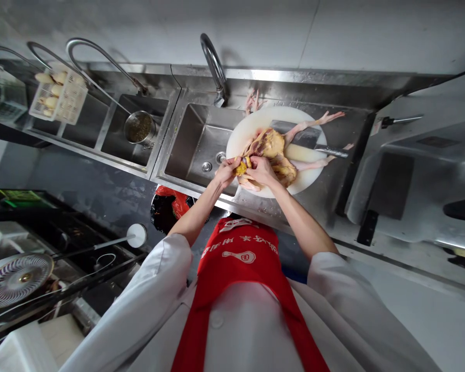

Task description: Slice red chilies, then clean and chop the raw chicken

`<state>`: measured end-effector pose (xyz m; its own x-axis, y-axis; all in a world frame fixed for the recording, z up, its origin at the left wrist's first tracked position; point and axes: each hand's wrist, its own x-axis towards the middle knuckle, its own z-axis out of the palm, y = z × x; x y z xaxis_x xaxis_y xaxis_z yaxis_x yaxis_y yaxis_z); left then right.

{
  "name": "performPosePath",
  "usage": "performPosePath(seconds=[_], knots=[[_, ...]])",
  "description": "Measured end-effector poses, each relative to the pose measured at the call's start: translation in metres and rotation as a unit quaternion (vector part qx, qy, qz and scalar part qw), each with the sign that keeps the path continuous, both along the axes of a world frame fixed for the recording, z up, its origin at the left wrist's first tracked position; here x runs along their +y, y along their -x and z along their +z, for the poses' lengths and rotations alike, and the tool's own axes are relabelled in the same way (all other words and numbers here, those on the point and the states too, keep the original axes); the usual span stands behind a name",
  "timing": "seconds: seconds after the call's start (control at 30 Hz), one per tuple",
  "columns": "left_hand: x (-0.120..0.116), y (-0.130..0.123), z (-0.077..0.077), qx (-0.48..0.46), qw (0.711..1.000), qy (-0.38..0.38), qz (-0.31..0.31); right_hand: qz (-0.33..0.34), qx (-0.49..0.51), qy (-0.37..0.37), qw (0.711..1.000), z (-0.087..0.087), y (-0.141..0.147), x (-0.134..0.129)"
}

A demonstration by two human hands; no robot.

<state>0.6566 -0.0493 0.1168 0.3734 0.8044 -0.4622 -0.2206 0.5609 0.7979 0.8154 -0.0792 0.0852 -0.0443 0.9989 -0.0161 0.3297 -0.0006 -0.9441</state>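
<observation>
A split raw chicken (pixel 273 144) with yellow fat lies on a round white cutting board (pixel 310 178), its legs and feet stretched to the right. Between my hands is a small yellow piece of chicken (pixel 240 169), perhaps fat or innards. My left hand (pixel 227 172) pinches its left side. On the other side, my right hand (pixel 261 170) has its fingers closed on the same piece, close against the carcass. A cleaver (pixel 306 137) rests flat on the board behind the chicken, its metal handle pointing right.
The board overlaps a steel sink (pixel 186 139) with a curved faucet (pixel 215 67). Chicken feet (pixel 252 102) lie behind the board. Further left are a metal strainer pot (pixel 139 127) and a white basket (pixel 58 95). Below the counter stands a black-lined bin (pixel 163 214) with a red bag.
</observation>
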Motion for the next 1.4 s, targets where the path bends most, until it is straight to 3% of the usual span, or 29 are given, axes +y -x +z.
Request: performPosePath(seconds=[0.17, 0.3, 0.43, 0.53, 0.63, 0.73, 0.97, 1.1, 1.23, 1.3, 1.4], knots=[[-0.002, -0.003, -0.008, -0.012, 1.0, 0.017, -0.009, -0.013, 0.018, 0.013, 1.0, 0.003, -0.005, -0.003], [0.0, -0.011, -0.009, 0.028, 0.999, 0.017, -0.005, -0.04, 0.124, 0.088, 0.988, 0.0, -0.009, -0.004], [-0.002, -0.013, 0.008, 0.093, 0.991, -0.099, 0.02, -0.062, 0.208, 0.117, 0.969, -0.001, -0.015, -0.003], [-0.003, -0.007, 0.019, 0.127, 0.969, -0.211, -0.037, -0.063, 0.205, 0.113, 0.97, 0.003, -0.014, -0.001], [-0.001, -0.002, 0.017, 0.166, 0.938, -0.288, -0.102, -0.041, 0.188, 0.105, 0.976, 0.009, -0.008, -0.001], [0.001, -0.002, 0.007, 0.209, 0.917, -0.317, -0.122, -0.012, 0.13, 0.074, 0.989, 0.011, -0.006, -0.001], [-0.004, -0.005, -0.009, 0.255, 0.913, -0.311, -0.068, 0.024, -0.011, 0.066, 0.997, -0.003, -0.01, 0.007], [-0.003, -0.01, -0.014, 0.24, 0.934, -0.263, -0.015, 0.004, 0.015, 0.082, 0.997, -0.009, -0.003, 0.01], [-0.002, -0.016, -0.018, 0.195, 0.957, -0.213, 0.025, -0.055, 0.092, 0.097, 0.99, -0.005, -0.008, 0.008], [-0.002, -0.014, -0.017, 0.155, 0.968, -0.197, 0.016, -0.028, 0.137, 0.104, 0.985, 0.001, -0.017, 0.006], [-0.001, -0.004, -0.01, 0.114, 0.971, -0.204, -0.05, 0.072, 0.154, 0.087, 0.982, 0.015, -0.025, 0.001]])
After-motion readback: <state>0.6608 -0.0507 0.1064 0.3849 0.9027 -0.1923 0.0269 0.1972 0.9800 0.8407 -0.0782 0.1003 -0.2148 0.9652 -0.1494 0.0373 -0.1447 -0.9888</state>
